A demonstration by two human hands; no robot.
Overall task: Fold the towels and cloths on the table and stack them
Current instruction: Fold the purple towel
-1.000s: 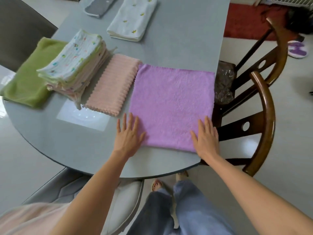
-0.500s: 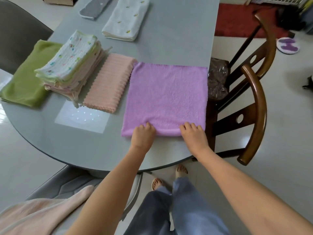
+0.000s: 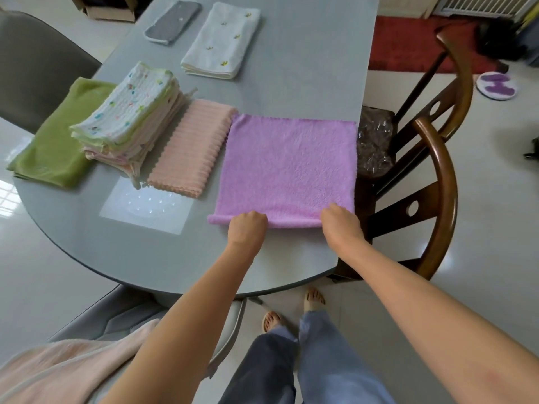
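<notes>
Holding the near edge of the purple towel (image 3: 287, 167) on the gray table (image 3: 306, 62) with my left hand (image 3: 247, 227) and right hand (image 3: 339, 223) curled tight, I must fold it away from me next.

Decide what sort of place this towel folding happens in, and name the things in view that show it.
Probably a home dining area: a grey dining table with a wooden chair drawn up to it, a tiled floor with a red rug, and a house slipper lying nearby.
</notes>
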